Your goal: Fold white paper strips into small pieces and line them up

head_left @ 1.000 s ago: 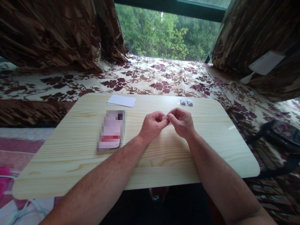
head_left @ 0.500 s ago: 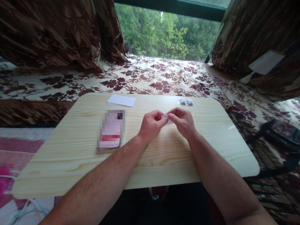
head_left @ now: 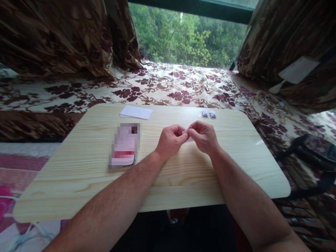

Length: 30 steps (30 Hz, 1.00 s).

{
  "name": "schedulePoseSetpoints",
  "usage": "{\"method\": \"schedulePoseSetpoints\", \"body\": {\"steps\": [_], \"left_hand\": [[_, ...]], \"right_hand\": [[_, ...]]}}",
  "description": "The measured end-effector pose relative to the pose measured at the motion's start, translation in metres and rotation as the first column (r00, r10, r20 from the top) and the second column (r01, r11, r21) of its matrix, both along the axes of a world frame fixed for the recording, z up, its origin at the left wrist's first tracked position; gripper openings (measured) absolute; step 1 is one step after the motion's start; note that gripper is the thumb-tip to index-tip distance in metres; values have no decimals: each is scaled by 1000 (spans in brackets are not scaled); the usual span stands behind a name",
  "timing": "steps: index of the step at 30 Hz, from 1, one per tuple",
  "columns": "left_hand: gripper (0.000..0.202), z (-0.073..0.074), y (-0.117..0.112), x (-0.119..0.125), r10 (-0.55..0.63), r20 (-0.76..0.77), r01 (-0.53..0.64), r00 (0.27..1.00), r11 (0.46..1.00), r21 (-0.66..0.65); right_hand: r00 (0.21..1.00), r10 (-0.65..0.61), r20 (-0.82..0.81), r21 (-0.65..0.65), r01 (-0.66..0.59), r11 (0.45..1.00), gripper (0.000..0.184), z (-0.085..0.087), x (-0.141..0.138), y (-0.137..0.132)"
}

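Over the middle of the table, my left hand and my right hand meet thumb to thumb, both closed on a small piece of white paper. Fingers cover most of the paper, so its folds cannot be made out. Beyond my right hand, two small folded paper shapes with raised, pointed tops sit side by side near the far edge. A few flat white paper strips lie stacked at the far left.
A phone, blurred out in part, lies on the wooden table left of my hands. Behind the table is a flower-patterned cover below a window. A black chair-like object stands at the right.
My fingers have shifted slightly on the paper, and less of it shows between them. The phone, the strips and the folded shapes have stayed in place.
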<state>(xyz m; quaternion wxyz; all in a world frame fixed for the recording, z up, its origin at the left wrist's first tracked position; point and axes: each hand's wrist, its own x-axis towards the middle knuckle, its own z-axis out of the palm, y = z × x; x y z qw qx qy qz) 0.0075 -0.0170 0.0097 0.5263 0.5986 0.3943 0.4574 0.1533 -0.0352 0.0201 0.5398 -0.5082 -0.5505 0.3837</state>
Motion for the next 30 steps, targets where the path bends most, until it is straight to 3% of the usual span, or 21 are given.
{"method": "schedulePoseSetpoints", "body": {"steps": [9, 23, 30], "left_hand": [[22, 3, 2, -1, 55, 40, -54, 998, 998, -45], [19, 2, 1, -2, -42, 29, 43, 999, 999, -22], [18, 1, 2, -3, -40, 10, 40, 999, 999, -7]], "right_hand": [[989, 49, -141, -34, -54, 998, 8, -1, 0, 2], [998, 57, 20, -53, -56, 997, 6, 1, 6, 2], [996, 83, -36, -62, -85, 994, 6, 0, 6, 2]]}}
